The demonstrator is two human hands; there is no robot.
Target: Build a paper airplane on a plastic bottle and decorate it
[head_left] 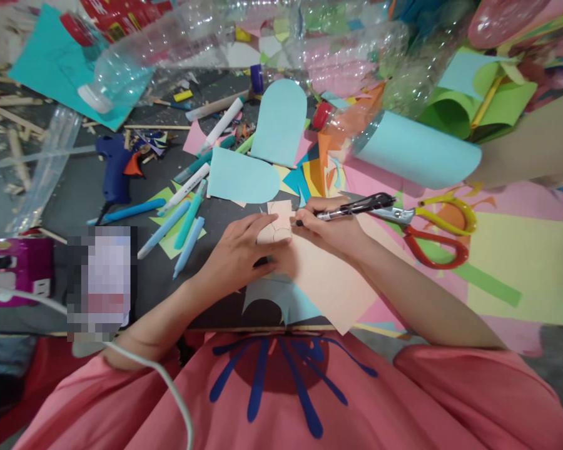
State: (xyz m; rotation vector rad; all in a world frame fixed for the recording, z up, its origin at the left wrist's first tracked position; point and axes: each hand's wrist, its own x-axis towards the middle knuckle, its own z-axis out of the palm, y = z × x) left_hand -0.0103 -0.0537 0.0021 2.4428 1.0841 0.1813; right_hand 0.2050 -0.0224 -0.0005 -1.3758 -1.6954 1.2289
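Note:
My right hand (331, 224) is closed around a black pen (356, 207), its tip touching a small cream paper piece (280, 219). Dark curved lines show on that piece. My left hand (244, 249) lies over the piece's left side with fingers stretched out, pressing it down, the thumb apart below. Under my right forearm lies a larger cream sheet (333, 281). Just beyond my hands are two light blue round-ended paper shapes (244, 175). To the right of my right hand rest scissors (410, 215) with yellow and red handles.
Several markers (187, 215) lie left of my left hand, near a blue glue gun (115, 169) and a phone (109, 275). Clear plastic bottles (169, 44) fill the back. A blue-wrapped bottle (417, 150) and coloured paper sheets (520, 262) lie to the right. A white cable (169, 381) crosses the front left.

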